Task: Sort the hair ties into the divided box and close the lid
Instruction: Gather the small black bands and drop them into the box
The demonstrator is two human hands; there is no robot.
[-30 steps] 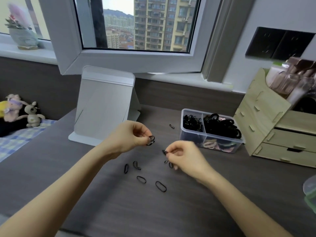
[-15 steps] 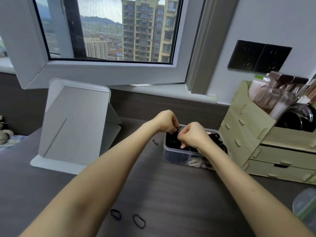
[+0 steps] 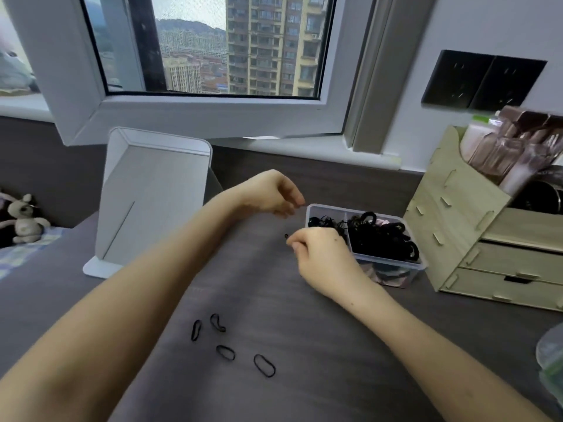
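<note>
both hands are off the box since half a second ago. left hand (image 3: pixel 271 194) now hovers just left of the divided box (image 3: pixel 393 264), clear of its rim, fingers loosely curled, nothing in them. right hand (image 3: pixel 320 254) sits low over the desk (image 3: pixel 304 345) at the box's near-left corner, fingers curled, tips at a stray hair tie (image 3: pixel 286 236); cannot tell if it's pinched or only touched.

box is lidless. thin black ties fill the back-left compartment, thicker black ones the back-right, pinkish ones the front strip. its right end sits near the wooden organizer (image 3: pixel 457 239), tight gap there. the left side faces bare desk.

four loose hair ties (image 3: pixel 225 352) lie in a cluster near the desk's front, well apart from the box, with a bare desk lane between. left forearm passes just beside the cluster. mirror stand (image 3: pixel 152 202) stands back-left, well apart from both hands. a translucent greenish item (image 3: pixel 550 360) is cut off at the right edge.
</note>
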